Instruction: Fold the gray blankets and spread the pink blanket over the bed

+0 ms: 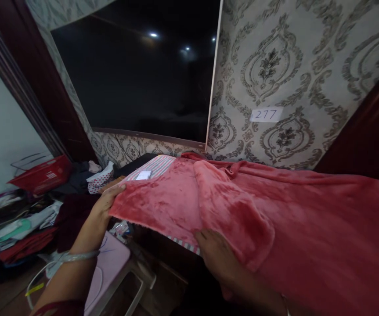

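Observation:
A pink plush garment (163, 206) is spread over a surface below the television, its far side running along the wall. Striped fabric with a white label (144, 175) shows at its upper left, and more stripes peek out under the near edge. My left hand (108, 202) is closed on the garment's left corner, fingers partly hidden by it. Nearer the middle, my right hand (214, 252) pinches the near edge beside a rounded, folded-over part (235, 215) of the same plush. What lies beneath the cloth is mostly hidden.
A large television (136, 74) hangs on the patterned wall, near a paper marked 277 (266, 114). At left are piled clothes (27, 232) and a red bag (42, 173). A pink-topped stool (113, 256) stands below my left arm.

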Demonstrator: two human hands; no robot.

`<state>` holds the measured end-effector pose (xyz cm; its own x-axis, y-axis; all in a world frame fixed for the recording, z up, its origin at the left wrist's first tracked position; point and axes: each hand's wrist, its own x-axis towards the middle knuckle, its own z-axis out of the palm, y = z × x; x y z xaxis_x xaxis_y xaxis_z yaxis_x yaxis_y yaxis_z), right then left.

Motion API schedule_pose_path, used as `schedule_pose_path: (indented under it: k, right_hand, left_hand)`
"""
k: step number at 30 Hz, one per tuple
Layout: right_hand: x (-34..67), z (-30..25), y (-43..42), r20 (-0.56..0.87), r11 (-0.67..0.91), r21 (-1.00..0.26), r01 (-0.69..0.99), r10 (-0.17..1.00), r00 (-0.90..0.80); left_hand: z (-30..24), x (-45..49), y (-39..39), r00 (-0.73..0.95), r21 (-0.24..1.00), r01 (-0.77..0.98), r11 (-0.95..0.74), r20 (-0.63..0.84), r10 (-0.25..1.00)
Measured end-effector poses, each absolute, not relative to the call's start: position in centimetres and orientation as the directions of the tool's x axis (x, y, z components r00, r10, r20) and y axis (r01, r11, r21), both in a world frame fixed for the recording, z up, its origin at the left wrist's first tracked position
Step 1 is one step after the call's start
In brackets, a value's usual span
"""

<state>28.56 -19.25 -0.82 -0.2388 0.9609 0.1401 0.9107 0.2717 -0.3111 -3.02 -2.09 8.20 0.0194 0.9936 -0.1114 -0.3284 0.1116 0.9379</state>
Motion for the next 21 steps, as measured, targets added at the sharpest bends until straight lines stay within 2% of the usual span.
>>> schedule_pose_path:
  k: [3, 6, 8, 15, 19, 21]
  right_hand:
    - [29.9, 1.7, -19.2, 0.204, 0.305, -0.331, 0.893, 0.947, -0.248]
    - [30.1, 3.5, -19.9, 0.294, 0.378, -0.315, 0.871, 0.911, -0.289]
    - [29.5, 3.5, -20.6, 0.282, 0.430, -0.331, 0.840, 0.895, -0.346]
    - [26.7, -2.7, -21.5, 0.114, 0.464, -0.338, 0.819, 0.884, -0.454]
    - [26.8, -5.8, -21.4, 0.126, 0.492, -0.336, 0.803, 0.868, -0.479]
    - [27.3, -6.7, -21.5, 0.153, 0.518, -0.354, 0.778, 0.853, -0.499]
  left_hand:
    - [8.7, -3.3, -2.3, 0.034, 0.931, -0.335, 0.143, -0.139, 0.990]
    - [9.0, -4.0, -2.9, -0.022, 0.943, -0.311, 0.120, -0.133, 0.991]
    - [8.7, -4.7, -3.4, -0.072, 0.958, -0.253, 0.133, -0.156, 0.985]
    - [2.4, -7.0, -5.4, -0.182, 0.971, 0.053, 0.234, -0.221, 0.958]
    - [-1.4, -7.8, -5.2, -0.133, 0.949, 0.212, 0.235, -0.210, 0.969]
    - [-2.2, -8.2, -4.5, -0.105, 0.916, 0.346, 0.204, -0.178, 0.978]
